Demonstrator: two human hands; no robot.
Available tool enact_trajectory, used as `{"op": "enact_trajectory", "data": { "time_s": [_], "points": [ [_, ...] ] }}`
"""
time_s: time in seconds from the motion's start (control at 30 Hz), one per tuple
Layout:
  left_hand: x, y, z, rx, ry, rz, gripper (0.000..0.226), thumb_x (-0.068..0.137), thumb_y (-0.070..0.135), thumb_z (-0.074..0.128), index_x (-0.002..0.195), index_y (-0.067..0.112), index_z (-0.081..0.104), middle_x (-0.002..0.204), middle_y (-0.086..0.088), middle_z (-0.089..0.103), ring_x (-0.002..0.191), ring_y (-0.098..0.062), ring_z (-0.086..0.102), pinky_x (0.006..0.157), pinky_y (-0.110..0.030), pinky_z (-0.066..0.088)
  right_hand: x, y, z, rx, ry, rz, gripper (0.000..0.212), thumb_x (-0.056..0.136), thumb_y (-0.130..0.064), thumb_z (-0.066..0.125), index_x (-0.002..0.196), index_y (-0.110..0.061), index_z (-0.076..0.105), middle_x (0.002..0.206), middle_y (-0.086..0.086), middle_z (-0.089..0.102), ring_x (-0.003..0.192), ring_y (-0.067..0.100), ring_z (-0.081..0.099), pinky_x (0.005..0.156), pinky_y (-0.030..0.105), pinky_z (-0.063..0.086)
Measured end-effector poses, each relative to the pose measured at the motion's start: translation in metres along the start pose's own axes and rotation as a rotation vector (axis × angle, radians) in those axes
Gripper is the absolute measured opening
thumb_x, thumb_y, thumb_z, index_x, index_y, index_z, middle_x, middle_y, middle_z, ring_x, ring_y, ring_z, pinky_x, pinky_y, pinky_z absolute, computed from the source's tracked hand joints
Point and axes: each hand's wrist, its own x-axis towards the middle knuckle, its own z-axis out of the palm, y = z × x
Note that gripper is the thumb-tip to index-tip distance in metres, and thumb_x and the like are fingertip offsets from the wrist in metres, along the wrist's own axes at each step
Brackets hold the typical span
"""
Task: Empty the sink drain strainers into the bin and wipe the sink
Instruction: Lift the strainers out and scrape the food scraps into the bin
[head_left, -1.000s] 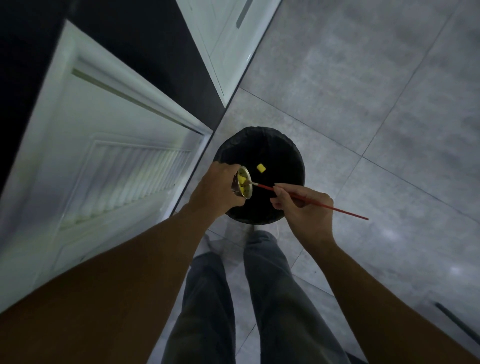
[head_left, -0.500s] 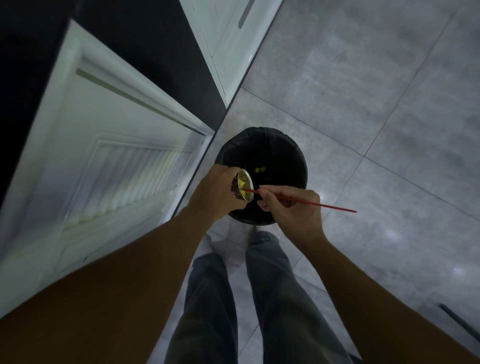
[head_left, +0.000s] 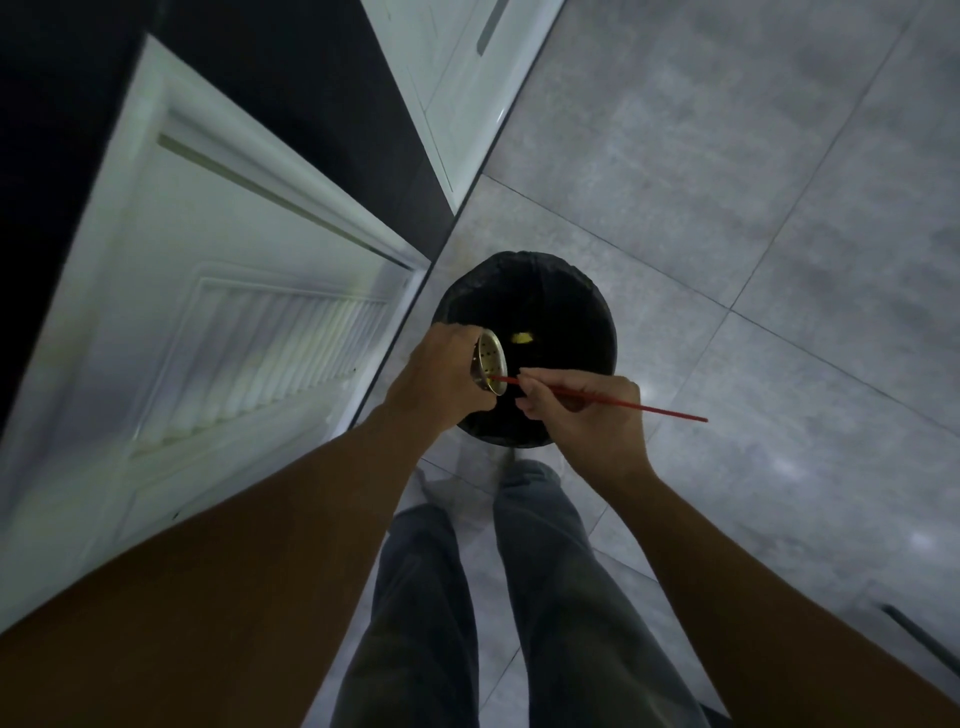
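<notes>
My left hand (head_left: 441, 376) grips a round metal drain strainer (head_left: 491, 365), tilted on its side over a black-lined round bin (head_left: 582, 312) on the floor. The strainer's perforated inside faces right and looks mostly bare, with small yellow bits low in it. My right hand (head_left: 582, 415) pinches a thin red stick (head_left: 623, 405) whose tip pokes into the strainer's lower part. A yellow scrap (head_left: 522, 339) lies inside the bin.
An open white cabinet door (head_left: 234, 312) stands at the left, close to the bin. Another white cabinet front (head_left: 457, 78) sits further back. Grey floor tiles (head_left: 753, 208) spread to the right. My legs (head_left: 493, 597) stand just behind the bin.
Yellow scraps that filled the strainer have dropped into the bin. My right hand has worked the red stick deeper into the strainer, tip lower. The left hand has held almost still.
</notes>
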Motion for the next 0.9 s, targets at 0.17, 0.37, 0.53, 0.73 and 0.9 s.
{"op": "enact_trajectory", "data": {
  "time_s": [0.17, 0.37, 0.53, 0.73, 0.9],
  "points": [
    [-0.001, 0.000, 0.000, 0.015, 0.006, 0.020, 0.085, 0.068, 0.023, 0.088, 0.143, 0.013, 0.049, 0.133, -0.011, 0.059, 0.126, -0.027, 0.052, 0.097, -0.034, 0.046, 0.002, 0.005, 0.003, -0.057, 0.038, 0.033, 0.012, 0.090, -0.021, 0.075, 0.098, -0.030, 0.076, 0.083, -0.016, 0.076, 0.078, -0.002, 0.074, 0.076, 0.017, 0.061],
    [-0.001, 0.000, -0.002, 0.071, -0.017, 0.014, 0.094, 0.074, 0.021, 0.085, 0.154, 0.011, 0.035, 0.148, -0.012, 0.051, 0.136, -0.029, 0.049, 0.108, -0.039, 0.043, -0.005, 0.005, -0.006, -0.034, 0.128, 0.004, 0.015, 0.090, -0.020, 0.074, 0.105, -0.018, 0.078, 0.093, -0.003, 0.079, 0.086, 0.007, 0.076, 0.083, 0.032, 0.063],
    [-0.001, 0.007, -0.002, 0.082, -0.015, 0.014, 0.095, 0.076, 0.022, 0.084, 0.155, 0.011, 0.032, 0.155, -0.011, 0.045, 0.141, -0.028, 0.045, 0.113, -0.039, 0.041, -0.005, 0.002, 0.005, -0.069, 0.042, 0.004, 0.014, 0.089, -0.021, 0.076, 0.099, -0.031, 0.076, 0.085, -0.019, 0.075, 0.080, -0.003, 0.074, 0.079, 0.024, 0.063],
    [-0.002, 0.011, -0.002, 0.077, -0.001, 0.007, 0.092, 0.076, 0.022, 0.084, 0.153, 0.011, 0.036, 0.143, -0.011, 0.055, 0.131, -0.028, 0.053, 0.105, -0.037, 0.047, -0.005, 0.010, -0.001, -0.029, 0.150, 0.078, 0.015, 0.090, -0.021, 0.075, 0.104, -0.020, 0.078, 0.093, -0.006, 0.079, 0.085, 0.004, 0.076, 0.083, 0.033, 0.064],
    [-0.003, 0.013, 0.000, 0.100, -0.002, 0.018, 0.080, 0.075, 0.017, 0.083, 0.145, 0.008, 0.047, 0.133, -0.012, 0.059, 0.125, -0.029, 0.055, 0.100, -0.039, 0.051, -0.011, 0.012, -0.013, 0.009, 0.165, 0.051, 0.018, 0.090, -0.017, 0.074, 0.107, -0.014, 0.078, 0.095, -0.001, 0.079, 0.087, 0.011, 0.077, 0.084, 0.039, 0.064]
  ]
}}
